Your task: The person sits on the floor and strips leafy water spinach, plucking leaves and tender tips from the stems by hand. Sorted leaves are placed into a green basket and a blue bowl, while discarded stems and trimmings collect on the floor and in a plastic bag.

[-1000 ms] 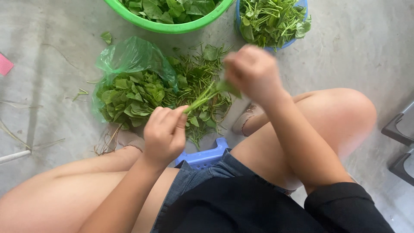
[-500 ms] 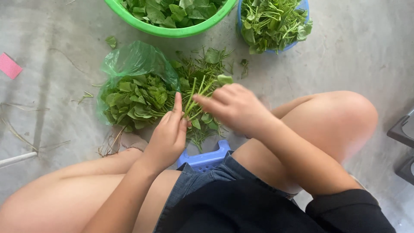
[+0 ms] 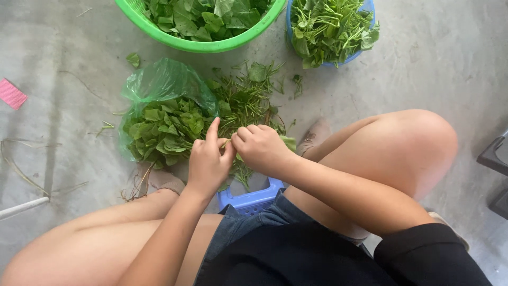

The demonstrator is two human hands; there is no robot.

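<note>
My left hand (image 3: 209,161) and my right hand (image 3: 260,148) meet above the floor between my knees. Both pinch a thin green vegetable stem (image 3: 226,143), mostly hidden by the fingers; the left index finger points up. Just beyond the hands lies a pile of leafy greens (image 3: 164,130) spilling from a green plastic bag (image 3: 161,79). Beside it is a heap of picked stems and scraps (image 3: 246,95).
A green basket (image 3: 203,45) of leaves and a blue basket (image 3: 360,50) of greens stand at the top. A low blue plastic stool (image 3: 251,198) is under me. A pink scrap (image 3: 11,94) and a white rod (image 3: 21,207) lie left; dark objects (image 3: 495,156) right.
My right hand came down from a raised position and joined my left hand; both now close on the stem, lower and nearer my body.
</note>
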